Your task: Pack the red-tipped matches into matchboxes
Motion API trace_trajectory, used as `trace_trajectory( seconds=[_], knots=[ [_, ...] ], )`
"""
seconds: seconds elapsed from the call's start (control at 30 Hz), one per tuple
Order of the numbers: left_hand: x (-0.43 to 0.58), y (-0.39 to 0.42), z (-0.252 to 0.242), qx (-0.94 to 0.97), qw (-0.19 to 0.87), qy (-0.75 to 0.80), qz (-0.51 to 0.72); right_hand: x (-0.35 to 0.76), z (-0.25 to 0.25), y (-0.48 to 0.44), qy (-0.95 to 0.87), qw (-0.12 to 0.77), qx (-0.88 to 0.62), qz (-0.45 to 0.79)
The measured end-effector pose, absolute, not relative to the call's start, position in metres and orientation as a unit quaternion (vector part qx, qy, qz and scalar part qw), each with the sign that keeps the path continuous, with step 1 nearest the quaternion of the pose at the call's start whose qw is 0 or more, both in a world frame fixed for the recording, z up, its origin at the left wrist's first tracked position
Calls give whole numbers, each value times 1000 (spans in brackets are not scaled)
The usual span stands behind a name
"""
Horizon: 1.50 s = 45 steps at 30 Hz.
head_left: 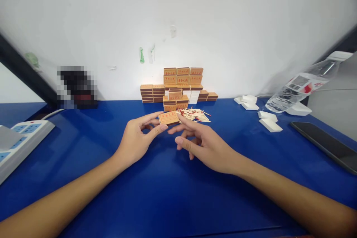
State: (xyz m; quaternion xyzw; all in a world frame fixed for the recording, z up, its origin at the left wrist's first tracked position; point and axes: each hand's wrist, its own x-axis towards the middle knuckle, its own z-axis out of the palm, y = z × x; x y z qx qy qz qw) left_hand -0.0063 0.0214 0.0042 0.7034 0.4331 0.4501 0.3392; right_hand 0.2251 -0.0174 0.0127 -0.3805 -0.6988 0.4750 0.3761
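Note:
My left hand [138,137] pinches a small orange matchbox [169,118] between thumb and fingers, holding it flat just above the blue table [156,193]. My right hand [200,143] is beside it with fingers spread, the index fingertip touching the box's right end. Just behind the box lies a loose heap of red-tipped matches [195,115]. Further back, against the white wall, stands a stack of many orange matchboxes [180,88].
A white power strip [19,137] lies at the left edge. At the right are several white inner trays [266,121], a tilted clear water bottle [301,87] and a dark phone [326,145]. A blurred dark object [76,87] stands at the back left.

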Motion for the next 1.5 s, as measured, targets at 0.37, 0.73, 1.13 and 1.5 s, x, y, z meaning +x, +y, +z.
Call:
trace_trajectory(
  seconds=[0.37,0.73,1.13,1.5],
  knots=[
    [-43,85,33,706,153,512,465,248,6,8,-819,359,-418,162],
    [-9,165,47,773,1,504,386,263,6,22,-840,326,-426,88],
    [-3,165,40,773,-94,498,382,268,15,22,-832,325,-443,82],
    [-5,109,41,803,-159,477,320,304,24,45,-790,308,-530,-2]
  ],
)
